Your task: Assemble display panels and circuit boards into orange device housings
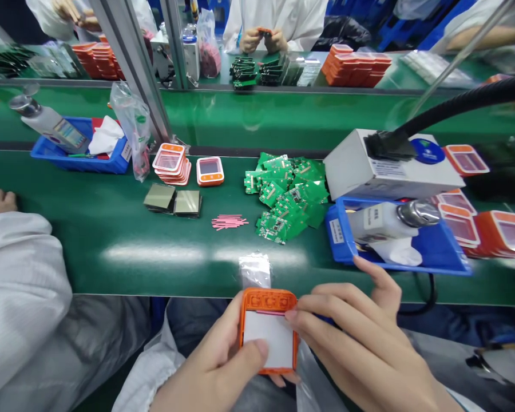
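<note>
Both hands hold an orange case (268,330) with a white panel, low in front of the near edge of the green tabletop (111,240). The left hand (217,372) has its grip closed on the case's left side, thumb on the panel; the right hand (360,343) pinches its upper right corner. Just beyond, a blue tray (438,252) holds a white bottle (390,220) lying on its side over a white cloth. Another blue tray (81,163) — far left — holds a second bottle (47,121) and a white rag (106,136). Green circuit boards (289,191) lie heaped between the two trays.
</note>
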### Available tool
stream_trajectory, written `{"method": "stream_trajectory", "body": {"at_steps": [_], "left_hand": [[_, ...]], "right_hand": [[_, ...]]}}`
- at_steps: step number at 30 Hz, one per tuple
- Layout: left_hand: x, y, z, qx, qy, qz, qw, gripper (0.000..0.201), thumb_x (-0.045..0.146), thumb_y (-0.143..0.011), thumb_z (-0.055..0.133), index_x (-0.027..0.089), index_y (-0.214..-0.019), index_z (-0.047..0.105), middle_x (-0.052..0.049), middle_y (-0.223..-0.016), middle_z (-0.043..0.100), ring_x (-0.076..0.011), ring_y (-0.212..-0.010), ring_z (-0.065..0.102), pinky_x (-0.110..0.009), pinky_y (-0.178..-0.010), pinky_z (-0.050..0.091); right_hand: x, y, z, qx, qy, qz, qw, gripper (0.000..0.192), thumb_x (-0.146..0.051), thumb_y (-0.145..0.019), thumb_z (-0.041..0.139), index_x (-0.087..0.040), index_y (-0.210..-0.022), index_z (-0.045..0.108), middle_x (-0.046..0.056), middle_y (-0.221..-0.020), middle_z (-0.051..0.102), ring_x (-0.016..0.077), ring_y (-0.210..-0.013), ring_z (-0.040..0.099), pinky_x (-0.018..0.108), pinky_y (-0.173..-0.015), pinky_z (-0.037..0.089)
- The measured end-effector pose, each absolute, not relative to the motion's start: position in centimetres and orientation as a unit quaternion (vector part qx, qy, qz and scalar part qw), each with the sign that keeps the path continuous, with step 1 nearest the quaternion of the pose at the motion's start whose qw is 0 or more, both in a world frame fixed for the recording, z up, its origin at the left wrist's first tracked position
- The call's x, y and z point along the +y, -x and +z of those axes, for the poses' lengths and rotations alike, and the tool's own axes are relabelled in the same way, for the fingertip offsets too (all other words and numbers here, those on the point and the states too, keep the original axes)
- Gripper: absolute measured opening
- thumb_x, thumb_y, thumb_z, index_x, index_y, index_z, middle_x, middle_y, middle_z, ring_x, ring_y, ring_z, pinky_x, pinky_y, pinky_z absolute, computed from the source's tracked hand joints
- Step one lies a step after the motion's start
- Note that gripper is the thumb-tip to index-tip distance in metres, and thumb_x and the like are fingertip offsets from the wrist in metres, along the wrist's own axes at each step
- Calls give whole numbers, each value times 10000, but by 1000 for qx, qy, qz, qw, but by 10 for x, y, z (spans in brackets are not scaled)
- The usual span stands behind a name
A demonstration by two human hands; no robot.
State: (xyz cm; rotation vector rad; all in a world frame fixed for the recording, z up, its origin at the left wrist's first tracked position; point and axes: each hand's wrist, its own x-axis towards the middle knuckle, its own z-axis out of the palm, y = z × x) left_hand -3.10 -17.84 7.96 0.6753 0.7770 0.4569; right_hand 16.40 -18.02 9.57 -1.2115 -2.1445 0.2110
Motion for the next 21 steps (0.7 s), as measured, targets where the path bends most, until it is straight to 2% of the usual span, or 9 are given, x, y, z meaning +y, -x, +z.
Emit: {"method": "stream_trajectory", "body": {"at_steps": [4, 9, 11, 17, 21], "left_hand": [[-180, 31, 79, 370, -322, 206, 847, 511, 408, -888, 536, 297, -1367, 395, -16, -1354, 550, -161, -1017, 640, -271, -876, 520], [-181, 32, 77, 390, -333, 196, 836, 567, 416, -878, 553, 324, -1401, 354, 12, -1454, 442, -185, -1226, 517, -256, -958, 480], [-183, 32, 76, 397, -335, 194, 833, 563, 407, -883, 549, 327, -1403, 351, 12, -1444, 454, -180, -1211, 529, -260, -973, 469], [-184, 31, 78, 394, -332, 194, 835, 531, 402, -884, 546, 292, -1377, 384, -27, -1308, 569, -173, -979, 647, -319, -948, 484], [-182, 29, 80, 385, -332, 191, 840, 506, 401, -886, 542, 284, -1358, 400, -30, -1285, 583, -170, -991, 647, -300, -927, 494]], "right_hand": [[-182, -162, 97, -824, 462, 64, 321, 186, -103, -917, 445, -191, -904, 608, 3, -764, 666, 157, -755, 614, 534, -1104, 206], [-185, -161, 96, -832, 460, 61, 304, 219, -97, -936, 409, -165, -900, 614, 10, -765, 658, 143, -777, 600, 507, -1117, 186], [-185, -162, 96, -835, 458, 61, 298, 229, -101, -941, 403, -170, -885, 615, 6, -757, 656, 141, -772, 599, 502, -1117, 186], [-184, -164, 97, -835, 458, 49, 302, 238, -118, -936, 418, -204, -878, 632, 4, -767, 667, 150, -749, 621, 489, -1115, 214], [-184, -162, 98, -836, 458, 41, 299, 242, -114, -927, 419, -204, -865, 635, 5, -760, 663, 154, -738, 618, 518, -1102, 231]]}}
